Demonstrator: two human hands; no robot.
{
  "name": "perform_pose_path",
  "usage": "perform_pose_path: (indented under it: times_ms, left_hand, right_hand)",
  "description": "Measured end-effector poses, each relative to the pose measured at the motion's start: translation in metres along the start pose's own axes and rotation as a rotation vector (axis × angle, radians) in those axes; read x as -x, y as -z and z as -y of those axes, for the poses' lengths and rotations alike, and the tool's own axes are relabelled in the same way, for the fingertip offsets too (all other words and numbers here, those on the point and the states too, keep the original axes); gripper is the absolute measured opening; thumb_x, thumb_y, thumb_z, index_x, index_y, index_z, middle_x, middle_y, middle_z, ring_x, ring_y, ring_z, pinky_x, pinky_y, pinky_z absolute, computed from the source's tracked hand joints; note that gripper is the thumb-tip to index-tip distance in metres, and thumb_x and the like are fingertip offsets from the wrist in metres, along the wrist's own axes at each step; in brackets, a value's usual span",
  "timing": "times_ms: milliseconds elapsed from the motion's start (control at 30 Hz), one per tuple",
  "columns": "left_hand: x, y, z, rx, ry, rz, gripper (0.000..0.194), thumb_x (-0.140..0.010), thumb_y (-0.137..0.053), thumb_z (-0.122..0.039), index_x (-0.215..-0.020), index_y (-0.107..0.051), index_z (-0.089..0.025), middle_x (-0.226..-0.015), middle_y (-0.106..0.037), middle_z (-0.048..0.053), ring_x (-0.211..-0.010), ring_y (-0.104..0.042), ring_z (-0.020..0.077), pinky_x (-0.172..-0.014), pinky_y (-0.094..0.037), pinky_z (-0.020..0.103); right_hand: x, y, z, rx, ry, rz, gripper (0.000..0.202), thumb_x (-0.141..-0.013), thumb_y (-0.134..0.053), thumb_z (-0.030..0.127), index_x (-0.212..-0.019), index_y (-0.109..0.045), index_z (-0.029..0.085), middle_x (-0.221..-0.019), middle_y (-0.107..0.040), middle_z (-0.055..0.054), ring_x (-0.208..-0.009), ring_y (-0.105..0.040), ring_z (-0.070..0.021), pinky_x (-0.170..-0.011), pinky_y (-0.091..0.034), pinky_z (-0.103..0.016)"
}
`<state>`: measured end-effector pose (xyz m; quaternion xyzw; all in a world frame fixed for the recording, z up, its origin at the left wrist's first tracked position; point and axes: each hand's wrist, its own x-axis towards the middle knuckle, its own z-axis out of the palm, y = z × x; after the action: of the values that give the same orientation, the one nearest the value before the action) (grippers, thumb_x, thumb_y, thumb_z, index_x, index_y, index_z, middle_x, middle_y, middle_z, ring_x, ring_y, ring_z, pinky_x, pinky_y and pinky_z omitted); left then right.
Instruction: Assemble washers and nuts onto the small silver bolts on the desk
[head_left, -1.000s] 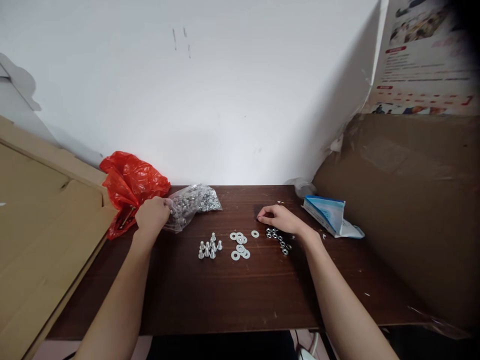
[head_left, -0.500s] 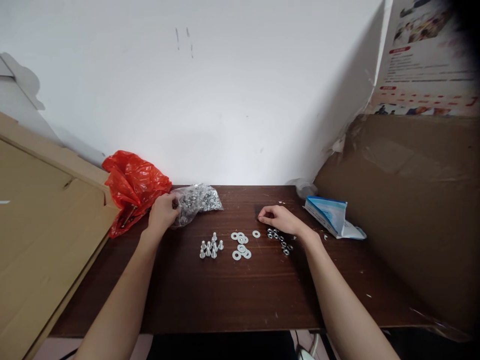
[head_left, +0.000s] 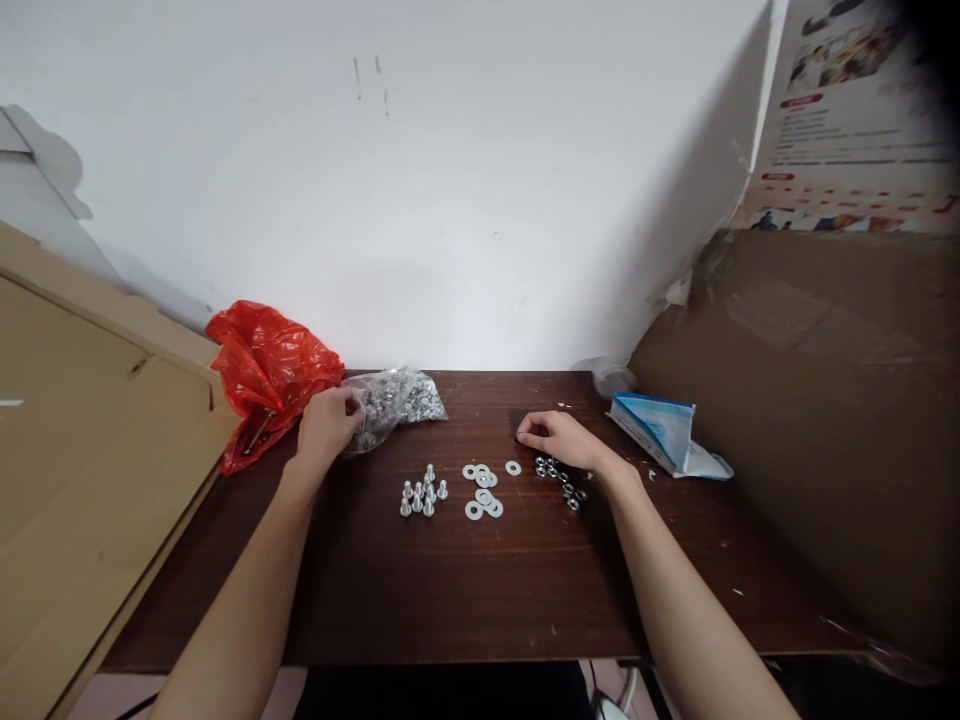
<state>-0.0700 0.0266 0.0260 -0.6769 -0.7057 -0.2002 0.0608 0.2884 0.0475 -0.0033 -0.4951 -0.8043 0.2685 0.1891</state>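
My left hand (head_left: 327, 423) is closed at the left edge of a clear plastic bag (head_left: 380, 418) full of small metal parts, its fingertips pinching the film. My right hand (head_left: 556, 438) rests on the table with its fingers curled and thumb near the index finger; nothing shows in them. Just below it lies a cluster of shiny nuts (head_left: 564, 478). Several flat washers (head_left: 474, 510) lie loose in the middle, one of them (head_left: 513, 468) apart from the others. To their left, a group of silver bolts (head_left: 418, 497) mostly stands on their heads.
A red plastic bag (head_left: 262, 350) slumps at the back left beside cardboard (head_left: 97, 450). On the right are a blue-and-white packet (head_left: 660, 432), a clear round container (head_left: 613, 378) and a large cardboard box (head_left: 810, 380). A white wall (head_left: 480, 200) rises behind the dark wooden table (head_left: 465, 610).
The left hand has shifted very slightly to the right at the clear bag. My right hand and the loose parts stay in place.
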Motion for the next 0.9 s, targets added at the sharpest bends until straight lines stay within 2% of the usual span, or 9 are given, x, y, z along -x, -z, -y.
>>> perform_pose_path:
  times_ms: [200, 567, 900]
  left_hand:
    - [-0.0016, -0.0036, 0.0031, 0.005, -0.035, 0.032, 0.012, -0.068, -0.053, -0.026, -0.069, -0.059, -0.016, -0.077, -0.064, 0.006, -0.071, -0.057, 0.0187, -0.064, -0.04, 0.026]
    - [-0.0025, -0.0064, 0.0053, -0.023, -0.059, 0.025, 0.005, -0.068, -0.051, -0.02, -0.066, -0.055, -0.017, -0.073, -0.062, 0.005, -0.07, -0.057, 0.0191, -0.061, -0.039, 0.026]
    - [-0.0037, -0.0061, 0.0067, 0.021, -0.064, 0.038, 0.007, -0.067, -0.052, -0.023, -0.065, -0.054, -0.017, -0.07, -0.061, 0.005, -0.068, -0.056, 0.0186, -0.06, -0.038, 0.026]
  right_hand:
    - [-0.0001, -0.0004, 0.0001, -0.001, 0.006, -0.009, 0.013, -0.079, -0.053, 0.025, -0.077, -0.063, 0.017, -0.081, -0.067, -0.004, -0.073, -0.058, -0.0171, -0.068, -0.042, -0.029]
    - [0.0005, 0.0003, 0.0015, 0.006, -0.008, -0.002, 0.014, -0.079, -0.053, 0.027, -0.078, -0.064, 0.017, -0.082, -0.068, -0.004, -0.074, -0.058, -0.0176, -0.069, -0.042, -0.029]
    - [0.0013, 0.0011, 0.0022, 0.004, -0.003, 0.008, 0.015, -0.08, -0.053, 0.027, -0.079, -0.064, 0.017, -0.083, -0.068, -0.005, -0.075, -0.059, -0.0177, -0.07, -0.043, -0.029]
